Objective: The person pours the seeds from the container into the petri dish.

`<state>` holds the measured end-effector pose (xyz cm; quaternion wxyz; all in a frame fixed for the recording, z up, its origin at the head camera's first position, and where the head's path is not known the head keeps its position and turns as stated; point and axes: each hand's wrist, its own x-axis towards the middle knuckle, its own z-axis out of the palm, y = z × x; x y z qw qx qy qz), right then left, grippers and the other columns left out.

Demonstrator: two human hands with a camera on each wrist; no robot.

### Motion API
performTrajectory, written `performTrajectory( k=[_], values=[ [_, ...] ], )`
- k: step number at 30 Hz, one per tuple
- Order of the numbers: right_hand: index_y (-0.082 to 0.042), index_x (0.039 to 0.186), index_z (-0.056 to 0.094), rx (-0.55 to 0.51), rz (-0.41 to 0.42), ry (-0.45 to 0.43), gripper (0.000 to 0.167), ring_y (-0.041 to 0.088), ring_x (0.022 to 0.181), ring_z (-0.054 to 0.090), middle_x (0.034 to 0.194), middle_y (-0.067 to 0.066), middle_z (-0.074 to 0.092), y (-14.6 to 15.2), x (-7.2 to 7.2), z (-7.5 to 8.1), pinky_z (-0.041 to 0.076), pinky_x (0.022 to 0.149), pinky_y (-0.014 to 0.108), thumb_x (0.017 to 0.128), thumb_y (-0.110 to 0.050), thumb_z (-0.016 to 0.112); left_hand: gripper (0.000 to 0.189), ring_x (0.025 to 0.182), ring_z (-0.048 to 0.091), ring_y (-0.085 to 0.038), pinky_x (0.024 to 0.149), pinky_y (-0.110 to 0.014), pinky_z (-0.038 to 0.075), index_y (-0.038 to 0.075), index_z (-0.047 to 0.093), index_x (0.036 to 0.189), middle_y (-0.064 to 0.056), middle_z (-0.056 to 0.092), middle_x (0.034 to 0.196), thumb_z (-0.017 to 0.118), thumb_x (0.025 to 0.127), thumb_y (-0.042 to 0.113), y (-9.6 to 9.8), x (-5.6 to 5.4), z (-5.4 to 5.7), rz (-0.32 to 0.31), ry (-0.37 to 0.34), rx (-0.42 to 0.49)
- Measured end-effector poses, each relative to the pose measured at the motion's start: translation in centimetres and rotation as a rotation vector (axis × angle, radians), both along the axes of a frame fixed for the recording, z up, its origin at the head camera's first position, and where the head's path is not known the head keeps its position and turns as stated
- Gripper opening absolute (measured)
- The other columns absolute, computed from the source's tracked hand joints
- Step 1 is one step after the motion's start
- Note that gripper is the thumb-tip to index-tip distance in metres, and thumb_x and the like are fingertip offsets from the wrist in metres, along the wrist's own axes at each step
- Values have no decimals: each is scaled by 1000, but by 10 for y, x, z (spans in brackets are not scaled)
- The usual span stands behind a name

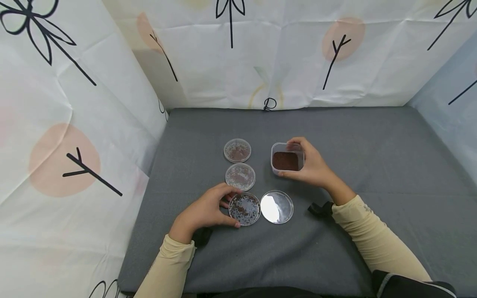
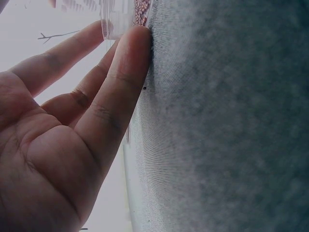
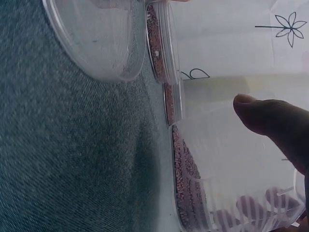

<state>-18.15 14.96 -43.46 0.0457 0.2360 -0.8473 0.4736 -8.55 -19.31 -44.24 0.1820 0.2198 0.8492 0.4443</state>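
My left hand grips the rim of a clear petri dish, thumb at the near side and fingers at the far side. Dark reddish-brown granules are scattered thinly in that dish. In the left wrist view, the thumb and fingertips touch the dish wall. A clear square plastic tub, partly filled with brown granules, is in my right hand, with thumb and fingers on opposite sides. Next to the left-hand dish lies a clear round lid, bright with glare.
Beyond the left hand, two more petri dishes, a nearer one and a farther one, stand in a column, both with granules in them. Grey cloth covers the table. Printed white sheets hang along its back and sides.
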Motion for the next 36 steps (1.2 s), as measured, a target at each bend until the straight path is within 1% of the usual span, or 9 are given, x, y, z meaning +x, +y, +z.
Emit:
performTrajectory(
  k=[2,4,8,13,18,26,30,33,36],
  values=[
    [-1,137,51,1,1,-24,88,36,128,64,135,21,65,0,-2,0,48,112,52,66,-10,103,84,112,61,-21,95,-27,61,10,64,141,-8,62,126,104,67,19,0,0,0,-1,-1,1],
    [-2,138,51,-1,4,-43,88,36,130,63,136,20,64,0,-3,0,47,113,54,67,-11,103,84,113,61,-22,95,-27,61,10,64,141,-8,62,127,104,67,19,0,0,-1,-3,1,0],
    [-3,138,50,-1,4,-82,88,36,134,62,138,19,64,0,-7,0,46,116,54,68,-12,102,85,113,61,-21,96,-27,61,11,64,142,-7,62,127,104,68,19,-1,0,-1,-2,-3,4],
    [-4,140,48,16,-8,-147,87,38,135,61,138,19,65,2,-12,-1,40,118,57,72,-15,100,85,114,61,-21,96,-27,61,11,64,143,-7,62,128,103,68,19,-1,0,-1,-5,-6,7],
    [-1,144,44,15,-17,-190,89,38,138,59,141,22,63,4,-18,-2,40,118,57,74,-13,98,85,113,60,-20,96,-27,61,11,64,143,-6,62,127,104,68,20,0,0,-2,-2,-7,1],
    [-4,150,37,74,6,-270,91,40,149,47,153,24,54,5,-20,-10,36,123,61,81,-19,94,85,113,60,-20,95,-27,61,12,64,142,-7,62,126,104,68,22,-1,0,-3,-6,-8,-2],
    [-6,155,32,86,5,-282,94,42,150,44,155,26,50,5,-19,-10,35,122,64,83,-20,92,85,112,60,-20,95,-28,61,12,64,142,-6,62,125,104,68,22,-1,-1,-3,-4,-4,-2],
    [-5,158,30,97,-4,-264,103,43,151,42,159,26,44,5,-20,-11,36,121,65,80,-21,95,85,112,60,-20,96,-28,61,12,64,142,-6,61,125,104,68,22,-1,-1,-3,-3,-5,0],
    [-4,161,27,114,-16,-215,113,45,151,39,162,27,35,6,-21,-13,35,121,66,75,-21,99,85,112,60,-20,96,-28,61,12,64,142,-6,61,125,104,68,22,-1,-1,-3,-1,-11,-1]
  ],
)
